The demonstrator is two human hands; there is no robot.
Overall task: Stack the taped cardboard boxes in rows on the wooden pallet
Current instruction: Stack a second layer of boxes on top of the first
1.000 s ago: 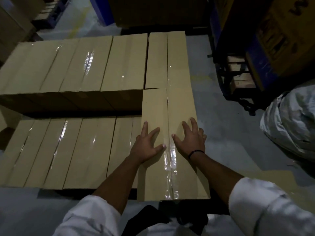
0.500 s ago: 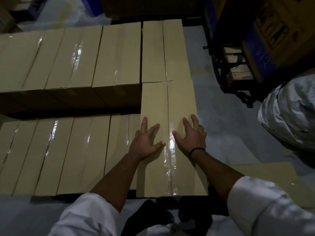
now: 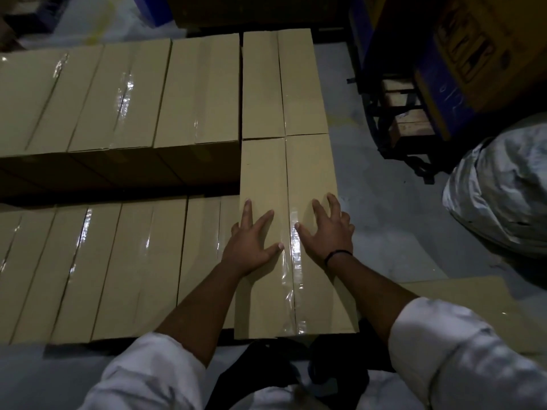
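A long taped cardboard box lies at the right end of the stack, end to end with another box behind it. My left hand presses flat on its top, fingers spread, left of the tape seam. On the same lid, right of the seam, rests my right hand with spread fingers and a black wristband. A lower row of taped boxes runs to the left, and a higher row stands behind it. The pallet under the stack is hidden.
A pale crumpled plastic sack lies on the grey floor at the right. A dark pallet frame with wooden blocks and printed cartons stand at the back right. A flat cardboard sheet lies near my right sleeve.
Both hands have stayed spread on the box lid. The box has slid a little forward, closing up against the box behind it. The view has tilted slightly.
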